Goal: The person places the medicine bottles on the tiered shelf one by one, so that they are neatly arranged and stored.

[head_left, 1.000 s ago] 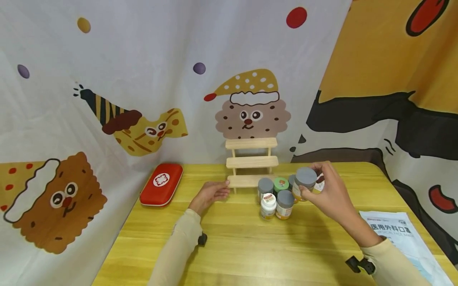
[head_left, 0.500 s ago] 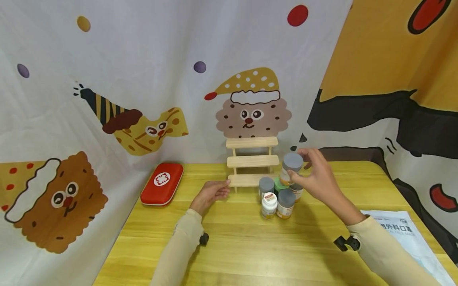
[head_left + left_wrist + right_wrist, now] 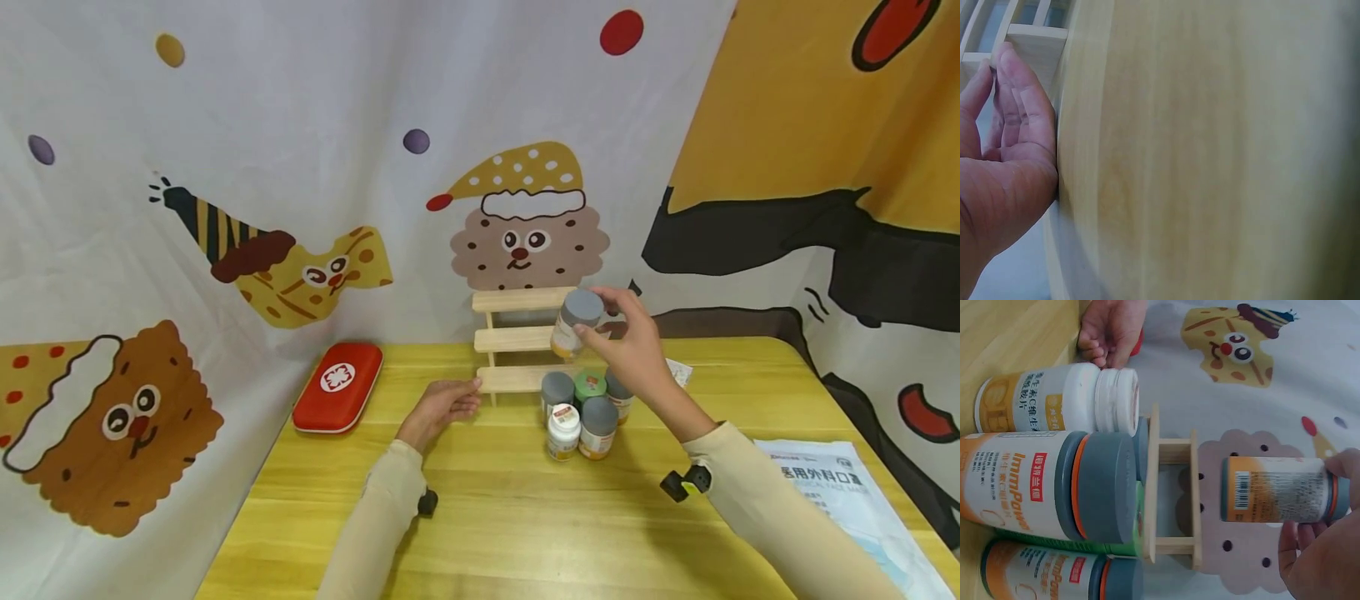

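My right hand point(image 3: 636, 346) grips a pill bottle point(image 3: 576, 323) with a grey lid, raised in front of the upper tiers of a small three-tier wooden rack point(image 3: 512, 340). Seen from the right wrist, the bottle point(image 3: 1275, 487) has an orange and white label with a barcode, and fingers and thumb hold it at its lid end. My left hand point(image 3: 444, 408) pinches the left end of the lowest tier between thumb and fingertips, as the left wrist view shows of the hand point(image 3: 1019, 137). Below the raised bottle stand grey-lidded bottles point(image 3: 597, 429), a green-lidded one point(image 3: 590, 384) and a white bottle point(image 3: 563, 433).
A red first-aid case point(image 3: 339, 387) lies on the left of the wooden table point(image 3: 510, 525). At the right edge is a face mask packet point(image 3: 847, 500). A small white printed paper point(image 3: 680, 372) lies behind the right wrist. A cartoon-print cloth point(image 3: 315, 100) hangs behind the rack.
My right hand has lifted the grey-lidded bottle up and leftward from beside the cluster, over the other bottles, to the rack's upper tiers. My left hand has stayed at the lowest tier.
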